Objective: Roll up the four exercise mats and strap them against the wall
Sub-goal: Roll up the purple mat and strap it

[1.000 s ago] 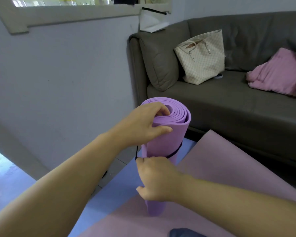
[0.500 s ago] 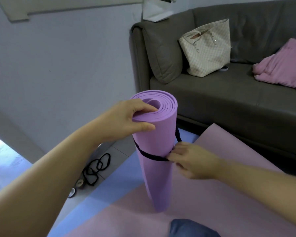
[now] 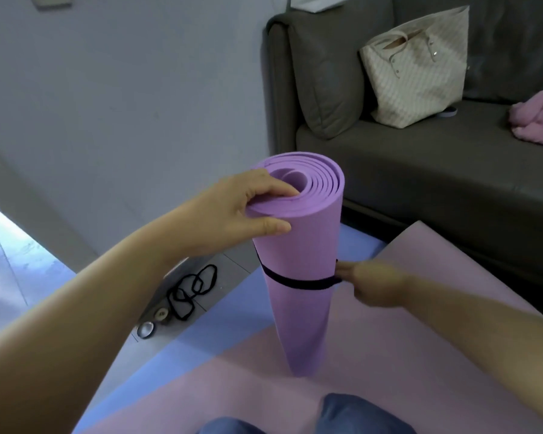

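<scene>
A rolled purple mat [image 3: 301,252] stands upright on a flat pink mat [image 3: 389,355]. My left hand [image 3: 232,220] grips its top rim, fingers inside the spiral and thumb on the outside. A black strap [image 3: 295,281] circles the roll at mid height. My right hand [image 3: 373,285] is at the roll's right side, its fingers at the strap where it goes round the back; the fingertips are blurred. A blue mat [image 3: 182,349] lies flat under the pink one.
Several loose black straps [image 3: 192,291] and two tape rolls [image 3: 152,324] lie on the tiled floor by the grey wall [image 3: 123,104]. A dark sofa [image 3: 436,170] with a checked tote bag [image 3: 417,67] and pink cloth [image 3: 536,120] stands behind. My knees [image 3: 358,415] are at the bottom edge.
My right hand moved from the front of the roll to its right side and the strap now sits level round the mat. The left hand kept its grip on the top.
</scene>
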Demonstrator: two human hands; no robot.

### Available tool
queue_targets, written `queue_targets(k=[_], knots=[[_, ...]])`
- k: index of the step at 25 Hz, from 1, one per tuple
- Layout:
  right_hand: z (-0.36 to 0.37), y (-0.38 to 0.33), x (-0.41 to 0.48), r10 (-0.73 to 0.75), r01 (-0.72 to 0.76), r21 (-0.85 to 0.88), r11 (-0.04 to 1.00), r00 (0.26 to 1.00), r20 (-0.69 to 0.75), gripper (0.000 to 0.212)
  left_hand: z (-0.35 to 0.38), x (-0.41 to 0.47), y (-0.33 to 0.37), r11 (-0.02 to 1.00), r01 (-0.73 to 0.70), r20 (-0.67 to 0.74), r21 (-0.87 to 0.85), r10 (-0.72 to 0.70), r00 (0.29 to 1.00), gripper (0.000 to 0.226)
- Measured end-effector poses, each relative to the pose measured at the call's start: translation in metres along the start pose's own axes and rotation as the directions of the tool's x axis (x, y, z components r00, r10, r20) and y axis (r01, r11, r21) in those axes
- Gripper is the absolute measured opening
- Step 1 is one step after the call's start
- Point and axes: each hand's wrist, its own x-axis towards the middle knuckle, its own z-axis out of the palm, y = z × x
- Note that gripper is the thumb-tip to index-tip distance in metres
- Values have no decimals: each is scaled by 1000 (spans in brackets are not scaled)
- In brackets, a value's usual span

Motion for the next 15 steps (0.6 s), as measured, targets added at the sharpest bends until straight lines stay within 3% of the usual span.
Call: queue_targets(k=[4, 9, 15], knots=[[35, -32, -33, -14, 32, 253, 967, 997, -72, 57, 2, 13, -3, 999, -16, -13, 51, 17, 1000, 43], [27, -120, -59, 12, 15, 472, 882, 999, -53, 60, 17, 31, 7, 992, -70, -11, 107, 71, 997, 50], [-1, -174, 41, 308, -233, 599, 766, 951, -24, 93, 33, 48, 25, 983, -72, -16, 169, 76, 997, 53]])
